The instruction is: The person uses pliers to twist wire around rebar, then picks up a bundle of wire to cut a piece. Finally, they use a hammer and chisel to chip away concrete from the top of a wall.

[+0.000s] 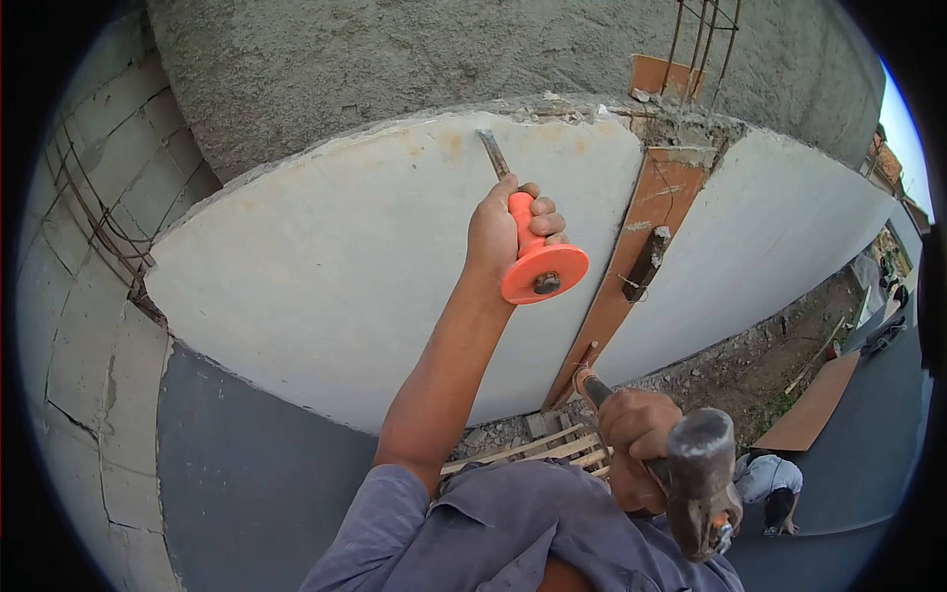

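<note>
My left hand point(496, 229) is closed around the orange grip of a chisel point(495, 156). Its flat metal tip points up at the top of the white wall point(365, 227), just below the rough edge. A round orange guard point(545, 268) sits below my fist, with the chisel's struck end showing at its centre. Lower down on the right, my right hand point(636, 439) grips the handle of a hammer point(701, 449). The heavy, worn metal head is near the camera, well apart from the chisel.
A brown board point(646, 212) with a dark wooden block point(647, 264) runs down the wall. Rebar point(702, 44) rises above it. Bent wires point(99, 227) stick out at left. Wooden slats point(552, 449) lie below. Another person point(771, 483) is bent over at lower right.
</note>
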